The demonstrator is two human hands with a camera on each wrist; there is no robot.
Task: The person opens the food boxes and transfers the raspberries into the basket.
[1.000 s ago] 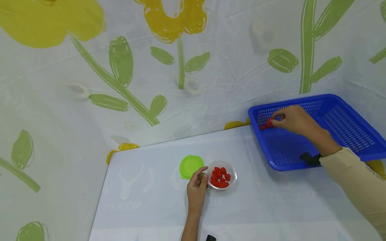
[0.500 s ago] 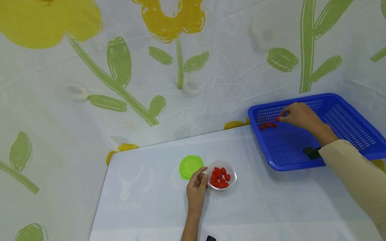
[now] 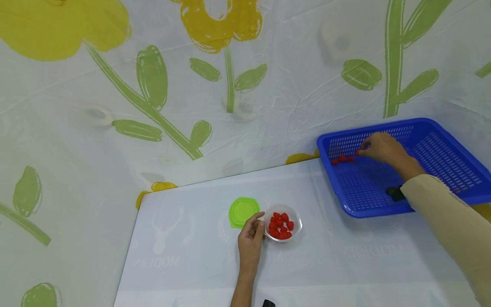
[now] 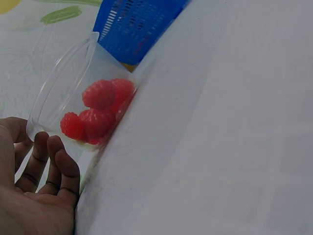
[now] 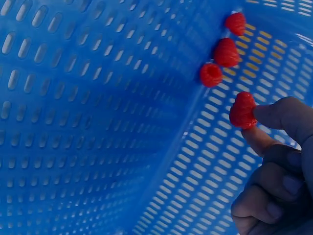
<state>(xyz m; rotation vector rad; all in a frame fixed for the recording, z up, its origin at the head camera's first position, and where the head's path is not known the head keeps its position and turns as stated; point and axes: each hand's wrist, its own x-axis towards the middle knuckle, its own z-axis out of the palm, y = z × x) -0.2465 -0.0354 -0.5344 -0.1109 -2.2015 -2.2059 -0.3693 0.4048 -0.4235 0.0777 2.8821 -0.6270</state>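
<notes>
A clear bowl (image 3: 297,229) of several red raspberries (image 3: 284,235) stands on the table. My left hand (image 3: 251,245) is at its left side, thumb and fingers curled round the rim; the left wrist view shows the hand (image 4: 41,186) at the bowl's (image 4: 54,93) edge. Over the blue basket's left part, my right hand (image 3: 387,151) pinches one raspberry (image 3: 358,152). In the right wrist view that raspberry (image 5: 243,110) is between the thumb and a finger of the hand (image 5: 283,166), beside three others, one of them a hollow-ended raspberry (image 5: 211,75), lying along the basket wall.
The blue basket (image 3: 337,187) stands at the table's back right, against the flowered curtain (image 3: 291,98). A green lid (image 3: 243,212) lies on the white table (image 3: 192,238) just left of the bowl. A small black object (image 3: 268,303) shows at the bottom edge.
My right hand has moved slightly right and away from the raspberries at the basket wall, with one now pinched apart from them. My left hand and the bowl have stayed in place.
</notes>
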